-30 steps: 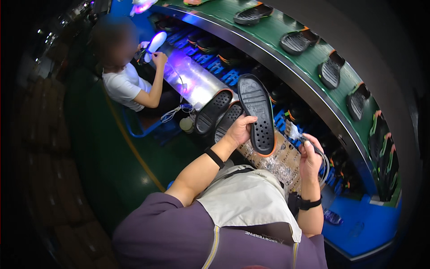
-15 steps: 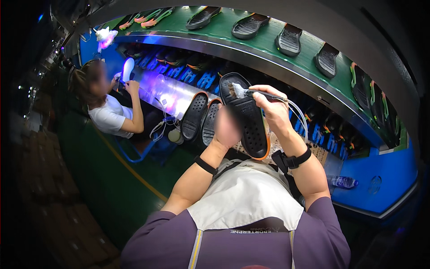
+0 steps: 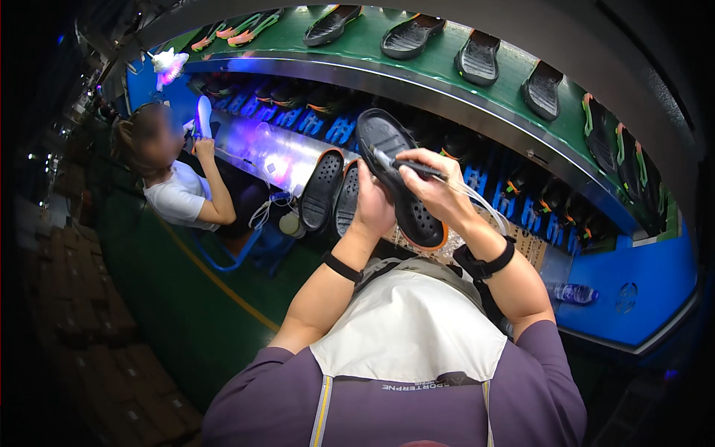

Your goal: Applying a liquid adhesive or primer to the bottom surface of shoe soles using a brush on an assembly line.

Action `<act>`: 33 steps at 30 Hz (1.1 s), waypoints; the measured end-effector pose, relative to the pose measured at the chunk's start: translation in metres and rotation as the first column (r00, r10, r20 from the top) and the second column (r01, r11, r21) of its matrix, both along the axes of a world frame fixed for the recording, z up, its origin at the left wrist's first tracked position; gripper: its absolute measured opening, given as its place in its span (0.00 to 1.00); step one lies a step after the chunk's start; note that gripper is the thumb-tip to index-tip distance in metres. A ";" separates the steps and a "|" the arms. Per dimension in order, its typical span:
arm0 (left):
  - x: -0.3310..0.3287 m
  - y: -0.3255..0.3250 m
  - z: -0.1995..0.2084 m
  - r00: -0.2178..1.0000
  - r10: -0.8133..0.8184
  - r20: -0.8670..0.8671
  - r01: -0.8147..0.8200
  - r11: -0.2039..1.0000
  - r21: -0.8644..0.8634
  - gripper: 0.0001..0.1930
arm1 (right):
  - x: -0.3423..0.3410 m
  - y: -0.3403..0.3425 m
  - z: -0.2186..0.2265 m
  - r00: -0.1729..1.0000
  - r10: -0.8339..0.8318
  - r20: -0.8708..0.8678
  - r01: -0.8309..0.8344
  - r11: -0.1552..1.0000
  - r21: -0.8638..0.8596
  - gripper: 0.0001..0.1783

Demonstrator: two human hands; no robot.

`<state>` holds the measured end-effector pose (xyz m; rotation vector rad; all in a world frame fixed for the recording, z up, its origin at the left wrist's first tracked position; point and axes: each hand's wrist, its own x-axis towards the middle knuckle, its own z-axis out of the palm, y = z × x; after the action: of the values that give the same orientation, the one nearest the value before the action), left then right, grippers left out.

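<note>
A black shoe sole with an orange rim (image 3: 386, 131) is held tilted in front of me, its hollowed, perforated face toward me. My left hand (image 3: 374, 207) grips it by the left edge, fingers closed and partly hidden behind it. In my right hand (image 3: 439, 188) is a dark-handled brush (image 3: 419, 168) with a pale tube (image 3: 484, 205) trailing from it. The brush head rests against the sole near its middle, and its bristles are hard to make out. Just left of my left hand lie two similar soles, one fully visible (image 3: 322, 192) and one partly covered (image 3: 346, 207).
A green conveyor belt (image 3: 441, 63) carrying several black soles curves across the far side. Below it, blue holders (image 3: 340, 131) bear dark shoe parts. At the left a seated co-worker (image 3: 182, 195) holds a brightly lit sole. A plastic bottle (image 3: 573, 293) lies at the right.
The brush has moved down the sole from its upper end to about the middle. Its whitish, brown-tipped bristles no longer show clearly. The sole has shifted slightly up and left.
</note>
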<state>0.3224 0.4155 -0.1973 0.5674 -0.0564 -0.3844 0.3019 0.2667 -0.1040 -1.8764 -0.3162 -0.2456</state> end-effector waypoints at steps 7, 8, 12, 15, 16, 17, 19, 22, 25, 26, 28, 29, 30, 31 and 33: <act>0.013 0.023 0.010 0.994 -0.040 0.100 0.050 0.994 -0.098 0.45 | -0.029 -0.047 0.042 0.897 0.310 -0.315 -0.422 0.815 -0.397 0.11; 0.012 0.021 0.014 0.991 -0.055 0.122 0.064 0.995 -0.075 0.45 | -0.026 -0.045 0.042 0.923 0.287 -0.256 -0.354 0.894 -0.275 0.12; -0.003 0.002 0.025 0.998 -0.027 0.052 0.034 0.989 -0.144 0.41 | 0.004 -0.022 0.041 0.998 0.043 -0.041 -0.034 0.981 0.193 0.16; -0.023 -0.011 0.032 0.999 0.027 -0.041 -0.025 0.999 0.045 0.44 | 0.015 -0.006 0.022 0.996 0.070 0.058 -0.083 0.963 0.258 0.16; -0.022 -0.007 0.027 0.999 -0.019 0.030 0.019 1.000 0.009 0.45 | 0.014 -0.006 0.020 0.986 0.141 0.085 -0.152 0.980 0.132 0.16; -0.019 -0.003 0.019 0.993 -0.063 0.102 0.066 0.998 -0.025 0.46 | 0.016 -0.010 0.023 0.970 0.235 0.054 -0.239 0.967 0.092 0.16; -0.016 0.003 0.028 0.998 -0.067 0.012 0.066 0.997 0.050 0.50 | 0.022 -0.026 0.028 0.887 0.453 -0.092 -0.418 0.870 0.260 0.16; -0.017 0.002 0.024 1.000 -0.017 0.023 0.015 0.998 0.068 0.45 | 0.023 -0.025 0.021 0.938 0.334 -0.093 -0.262 0.859 0.441 0.16; -0.018 0.001 0.026 1.000 -0.028 -0.013 0.028 1.000 0.003 0.45 | 0.021 -0.016 0.018 0.932 0.312 0.183 -0.326 0.944 0.056 0.17; -0.017 0.007 0.014 0.997 -0.048 0.067 0.050 0.999 -0.021 0.46 | 0.020 -0.022 0.026 0.908 0.410 0.084 -0.411 0.912 0.002 0.17; -0.006 0.013 0.015 0.998 -0.057 0.035 0.059 0.998 -0.036 0.46 | 0.019 -0.031 0.028 0.836 0.549 0.015 -0.546 0.828 0.126 0.17; -0.006 0.016 0.008 0.999 -0.040 0.021 0.041 0.998 -0.046 0.46 | 0.016 -0.032 0.027 0.866 0.498 -0.039 -0.471 0.840 0.269 0.18; -0.007 0.016 0.015 0.998 -0.061 0.016 0.062 0.996 -0.071 0.46 | 0.016 -0.031 0.026 0.937 0.349 -0.011 -0.339 0.916 0.213 0.18; -0.007 0.010 0.032 0.998 -0.054 0.037 0.056 0.996 -0.070 0.47 | 0.016 -0.029 0.024 0.981 0.192 0.025 -0.194 0.968 0.161 0.17; -0.001 0.011 0.022 0.996 -0.049 0.068 0.052 0.998 -0.041 0.47 | 0.013 -0.027 0.025 0.916 0.300 0.268 -0.267 0.951 -0.153 0.17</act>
<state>0.3213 0.4268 -0.1750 0.5374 -0.1431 -0.4128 0.3146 0.2399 -0.0787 -1.8776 -0.8125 -0.3077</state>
